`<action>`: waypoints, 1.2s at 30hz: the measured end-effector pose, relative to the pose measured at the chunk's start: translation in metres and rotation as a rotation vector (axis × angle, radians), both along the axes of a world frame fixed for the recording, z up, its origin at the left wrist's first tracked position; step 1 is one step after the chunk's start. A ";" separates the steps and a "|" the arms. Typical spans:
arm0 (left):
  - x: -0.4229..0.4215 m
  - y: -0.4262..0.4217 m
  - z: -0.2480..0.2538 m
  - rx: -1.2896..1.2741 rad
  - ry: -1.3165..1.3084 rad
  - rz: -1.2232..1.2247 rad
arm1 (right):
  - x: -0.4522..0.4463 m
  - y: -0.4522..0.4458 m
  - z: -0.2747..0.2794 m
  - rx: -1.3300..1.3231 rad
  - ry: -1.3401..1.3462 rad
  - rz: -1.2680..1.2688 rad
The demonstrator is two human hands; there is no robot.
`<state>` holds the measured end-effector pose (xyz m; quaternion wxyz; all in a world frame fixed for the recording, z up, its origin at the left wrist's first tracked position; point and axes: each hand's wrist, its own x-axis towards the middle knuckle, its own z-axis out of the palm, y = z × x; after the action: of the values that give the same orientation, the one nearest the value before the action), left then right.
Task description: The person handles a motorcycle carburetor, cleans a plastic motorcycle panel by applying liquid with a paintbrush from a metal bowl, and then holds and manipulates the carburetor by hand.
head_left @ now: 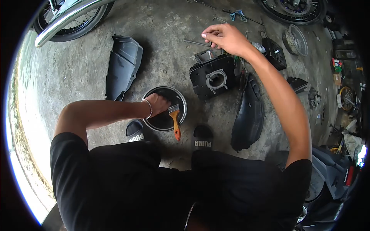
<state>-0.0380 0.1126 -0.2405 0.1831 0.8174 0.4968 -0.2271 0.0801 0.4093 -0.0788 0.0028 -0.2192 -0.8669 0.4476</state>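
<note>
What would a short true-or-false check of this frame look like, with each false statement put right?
1. The left hand, with a bracelet at its wrist, is in the round pan. True.
2. Both hands are in the pan. False: the right hand is away from it, near the black finned block.
3. The paintbrush has an orange handle that extends past the pan's rim. True.
4. The black finned block lies inside the pan. False: it rests on the concrete floor.
5. The person's feet are in plain white footwear. False: black sandals with white PUMA lettering show there.
</note>
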 end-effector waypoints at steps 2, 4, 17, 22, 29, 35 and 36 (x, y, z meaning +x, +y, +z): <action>0.002 -0.005 -0.007 0.172 -0.041 0.087 | -0.001 0.006 -0.002 -0.008 0.035 -0.016; 0.004 -0.010 -0.019 0.221 -0.032 0.058 | -0.003 0.006 -0.002 0.053 0.051 0.027; 0.007 -0.011 -0.013 0.001 -0.025 0.083 | 0.110 -0.114 -0.077 0.495 -0.452 0.468; 0.010 -0.006 -0.022 0.023 0.001 0.083 | 0.156 -0.134 -0.137 0.504 -0.527 0.636; 0.006 -0.002 -0.004 0.074 -0.114 0.099 | 0.164 -0.120 -0.112 0.570 -0.338 0.518; 0.004 0.002 -0.010 0.087 -0.053 0.009 | 0.144 -0.133 -0.107 0.551 -0.106 0.651; 0.006 0.009 0.004 0.023 -0.073 0.070 | 0.137 -0.144 -0.099 0.530 -0.054 0.682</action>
<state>-0.0322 0.1213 -0.2366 0.1996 0.8092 0.5207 -0.1849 0.2168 0.2654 -0.1780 -0.1116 0.0765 -0.9745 0.1792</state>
